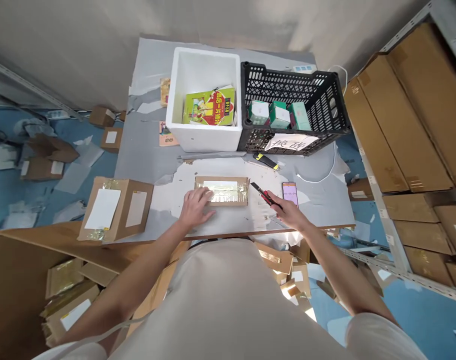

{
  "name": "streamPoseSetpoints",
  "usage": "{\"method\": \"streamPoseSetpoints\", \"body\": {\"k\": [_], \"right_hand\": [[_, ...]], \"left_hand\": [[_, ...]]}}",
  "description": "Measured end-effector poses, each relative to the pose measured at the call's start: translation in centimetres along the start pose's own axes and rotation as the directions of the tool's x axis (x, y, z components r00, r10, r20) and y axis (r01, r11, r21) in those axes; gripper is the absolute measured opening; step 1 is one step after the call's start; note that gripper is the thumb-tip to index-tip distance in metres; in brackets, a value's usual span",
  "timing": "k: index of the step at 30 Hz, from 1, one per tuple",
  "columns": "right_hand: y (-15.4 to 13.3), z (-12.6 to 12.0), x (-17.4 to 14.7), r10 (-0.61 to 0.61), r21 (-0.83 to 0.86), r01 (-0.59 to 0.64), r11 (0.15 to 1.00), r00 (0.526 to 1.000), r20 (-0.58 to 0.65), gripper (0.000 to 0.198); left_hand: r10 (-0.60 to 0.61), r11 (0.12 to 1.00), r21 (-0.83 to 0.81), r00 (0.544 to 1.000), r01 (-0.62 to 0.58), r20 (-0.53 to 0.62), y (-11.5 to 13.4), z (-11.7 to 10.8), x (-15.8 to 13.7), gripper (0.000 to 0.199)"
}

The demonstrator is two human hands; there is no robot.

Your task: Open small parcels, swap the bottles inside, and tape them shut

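Note:
A small flat cardboard box with shiny clear tape and a white label lies on the table in front of me. My left hand rests on its left end, fingers laid over the top and thumb spread on the near side. In my right hand is a red and black utility knife, its dark blade pointing up and left, just right of the box and apart from it. A phone with a pinkish screen lies beside that hand, partly covered. Farther back is a yellow and black utility knife.
At the back of the table stand a white foam box holding booklets and a black crate holding several green-and-white boxes. A larger taped carton sits at the left corner. Shelves with cartons rise on the right.

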State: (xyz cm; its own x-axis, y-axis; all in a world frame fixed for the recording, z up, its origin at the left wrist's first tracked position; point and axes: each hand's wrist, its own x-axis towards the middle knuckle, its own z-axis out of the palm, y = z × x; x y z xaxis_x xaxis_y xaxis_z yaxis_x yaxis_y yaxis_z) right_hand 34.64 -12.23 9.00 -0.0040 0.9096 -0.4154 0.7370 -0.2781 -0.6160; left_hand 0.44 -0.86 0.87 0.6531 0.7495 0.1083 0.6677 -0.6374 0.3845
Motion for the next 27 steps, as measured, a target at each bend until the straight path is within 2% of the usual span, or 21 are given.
{"method": "streamPoseSetpoints", "body": {"k": [2,4,7,9,12,16,21,27], "right_hand": [[0.2,2.1,0.5,0.098,0.21,-0.096,0.973,0.995,-0.001,0.054],[0.1,3.6,1.1,0.175,0.351,-0.167,0.921,0.985,0.01,0.056],[0.1,4.6,1.9,0.227,0.479,-0.217,0.85,0.973,0.037,0.057],[0.0,4.9,2.1,0.229,0.513,-0.222,0.829,0.972,0.051,0.058],[-0.3,4.7,2.2,0.234,0.486,-0.227,0.844,0.971,0.048,0.059],[-0.7,3.4,2.3,0.198,0.349,-0.21,0.913,0.978,0.073,0.058],[-1.0,1.7,2.6,0.145,0.232,-0.179,0.956,0.977,0.156,0.056],[-2.0,2.6,0.8,0.107,0.092,-0.12,0.989,0.985,0.133,0.056]], "left_hand": [[0.018,0.999,0.048,0.996,-0.022,0.085,-0.4,-1.0,2.1,0.095],[0.016,0.996,0.084,0.985,-0.031,0.173,-1.0,-1.3,4.0,0.115],[0.016,0.994,0.103,0.965,-0.044,0.26,-1.6,-1.0,5.6,0.124],[0.027,0.994,0.098,0.966,-0.054,0.256,-1.9,-0.6,5.8,0.123],[0.042,0.996,0.07,0.977,-0.057,0.21,-1.9,-0.3,5.6,0.121],[0.004,0.999,0.048,0.99,-0.011,0.144,-1.5,-0.3,5.4,0.117],[0.017,1.0,-0.001,0.989,-0.017,0.15,-1.3,-0.4,5.6,0.111],[0.003,1.0,0.008,0.992,-0.004,0.123,-1.4,-0.3,5.5,0.112]]}}
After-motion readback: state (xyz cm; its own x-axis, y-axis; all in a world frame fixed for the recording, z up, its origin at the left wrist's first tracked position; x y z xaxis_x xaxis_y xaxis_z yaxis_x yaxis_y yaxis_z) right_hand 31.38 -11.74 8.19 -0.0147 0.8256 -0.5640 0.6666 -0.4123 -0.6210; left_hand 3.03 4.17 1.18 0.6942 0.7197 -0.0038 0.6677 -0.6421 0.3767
